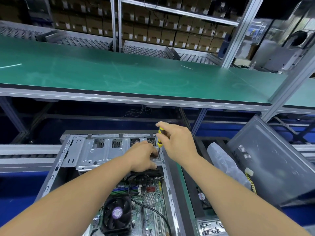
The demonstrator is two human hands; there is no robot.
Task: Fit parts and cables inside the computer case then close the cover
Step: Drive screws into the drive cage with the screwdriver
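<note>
An open computer case (56, 169) lies flat in front of me, its motherboard (150, 198) and black CPU fan (116, 212) exposed. A silver drive cage (95, 154) fills its far end. My right hand (177, 142) grips a yellow-and-black screwdriver (159, 137) upright, tip down at the cage's right corner. My left hand (142, 157) rests on that corner beside the tip, fingers curled down around the spot; what they hold is hidden. A black cable (150, 207) crosses the board.
A grey case cover (272, 160) leans at the right, with a plastic bag (221, 160) and yellow wires (251, 182) beside it. Another case part (209, 225) lies at the lower right. A green workbench (119, 77) spans above, shelves of cardboard boxes (153, 31) behind it.
</note>
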